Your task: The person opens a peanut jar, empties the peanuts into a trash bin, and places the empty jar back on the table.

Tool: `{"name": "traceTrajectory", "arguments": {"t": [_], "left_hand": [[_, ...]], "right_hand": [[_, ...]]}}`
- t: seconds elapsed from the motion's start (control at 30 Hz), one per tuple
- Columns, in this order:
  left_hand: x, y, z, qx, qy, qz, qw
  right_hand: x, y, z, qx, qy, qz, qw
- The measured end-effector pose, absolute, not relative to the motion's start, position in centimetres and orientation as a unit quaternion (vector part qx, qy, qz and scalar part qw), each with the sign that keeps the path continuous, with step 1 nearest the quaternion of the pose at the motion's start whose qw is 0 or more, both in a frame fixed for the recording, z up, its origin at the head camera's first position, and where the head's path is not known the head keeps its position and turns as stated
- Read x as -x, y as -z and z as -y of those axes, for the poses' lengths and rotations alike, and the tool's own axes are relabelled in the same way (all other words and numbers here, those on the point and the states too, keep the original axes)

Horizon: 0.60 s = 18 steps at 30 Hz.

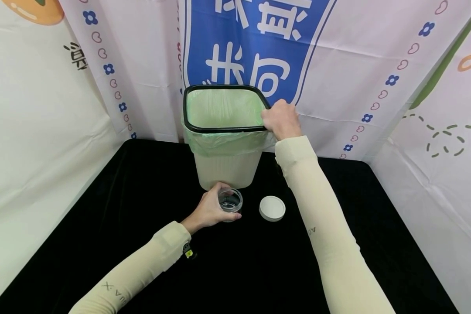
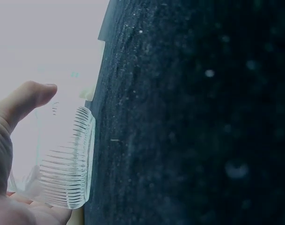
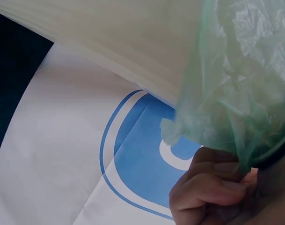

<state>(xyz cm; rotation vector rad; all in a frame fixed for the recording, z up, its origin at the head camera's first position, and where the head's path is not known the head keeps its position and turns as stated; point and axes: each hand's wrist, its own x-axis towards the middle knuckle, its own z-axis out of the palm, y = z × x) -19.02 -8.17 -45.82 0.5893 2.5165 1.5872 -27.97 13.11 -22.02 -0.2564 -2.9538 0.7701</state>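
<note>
A clear ribbed jar [image 1: 230, 200], without a lid on it, stands on the black cloth; in the left wrist view the ribs of the jar [image 2: 69, 173] show. My left hand [image 1: 211, 207] holds it from the left, thumb on the near side and fingers round the far side. Behind it is a cream trash can [image 1: 227, 168] with a black rim ring [image 1: 223, 129] over a pale green bag [image 1: 220, 144]. With curled fingers my right hand [image 1: 281, 118] grips the rim and bag at the right side. In the right wrist view, those fingers [image 3: 208, 192] pinch the bag's edge.
A round white lid [image 1: 272, 208] lies on the black cloth [image 1: 235, 270], right of the jar. A printed curtain [image 1: 337, 78] with a blue panel hangs close behind the trash can. White side curtains [image 1: 43, 109] border the table.
</note>
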Motion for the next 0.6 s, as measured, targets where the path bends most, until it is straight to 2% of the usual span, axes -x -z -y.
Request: {"name": "traceTrajectory", "arguments": {"t": [0.6], "left_hand": [[18.1, 45.1, 9.3, -0.208, -0.479, -0.852, 0.034]], "right_hand": [[28.5, 22.1, -13.5, 0.092, -0.279, 0.956, 0.013]]}}
